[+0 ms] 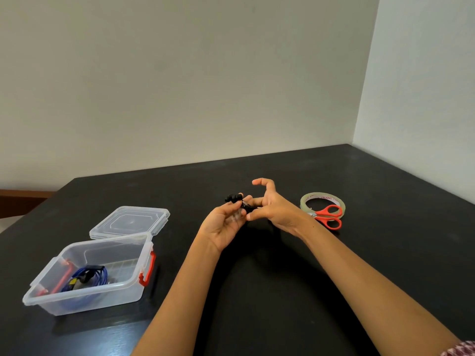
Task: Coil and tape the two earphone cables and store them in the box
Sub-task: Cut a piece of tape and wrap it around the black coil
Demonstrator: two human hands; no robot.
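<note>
A small black coiled earphone cable (234, 198) is held above the middle of the black table between both hands. My left hand (223, 224) cups it from below with fingers closed on it. My right hand (270, 205) pinches its right side with thumb and middle fingers, index finger raised and curled. A bit of clear tape seems to sit on the coil, partly hidden by fingers. A blue coiled earphone cable (88, 277) lies inside the open clear plastic box (123, 289) with red latches at the left.
The box's clear lid (129, 222) lies flat behind the box. A roll of clear tape (322, 199) and red-handled scissors (329, 215) rest on the table (257, 291) just right of my right hand. Walls border the table at the back and right.
</note>
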